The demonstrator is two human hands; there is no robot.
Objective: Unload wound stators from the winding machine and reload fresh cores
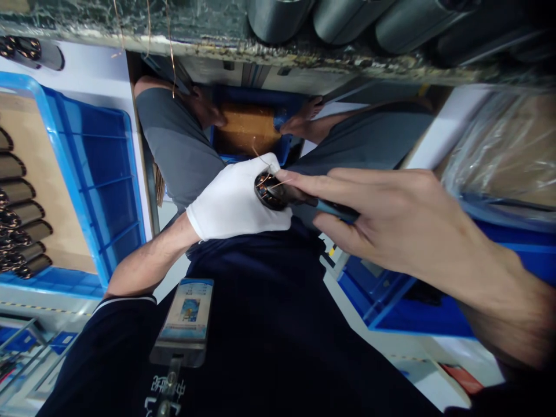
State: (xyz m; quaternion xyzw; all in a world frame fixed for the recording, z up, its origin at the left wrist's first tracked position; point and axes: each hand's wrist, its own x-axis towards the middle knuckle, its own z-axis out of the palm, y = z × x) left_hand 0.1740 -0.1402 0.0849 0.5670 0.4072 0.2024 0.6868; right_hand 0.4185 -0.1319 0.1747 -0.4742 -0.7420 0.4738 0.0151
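Note:
My left hand (237, 200), in a white glove, is closed around a dark cylindrical motor stator (270, 192) with copper windings at its end. Thin copper wires stick out from that end. My bare right hand (399, 211) grips a hand tool with a black and blue handle (336, 209); its working end is at the stator, partly hidden, so I cannot tell its exact kind. The right index finger reaches to the stator's rim beside a loose wire. Both hands are in front of my body, above the lap.
A blue crate (117, 179) on the left holds several stators (26, 214) on cardboard. Metal cylinders (278, 20) stand on the worn bench edge (208, 43) ahead, where loose copper wires hang. A blue bin (247, 130) sits between the feet. Clear plastic wrap (508, 156) lies at right.

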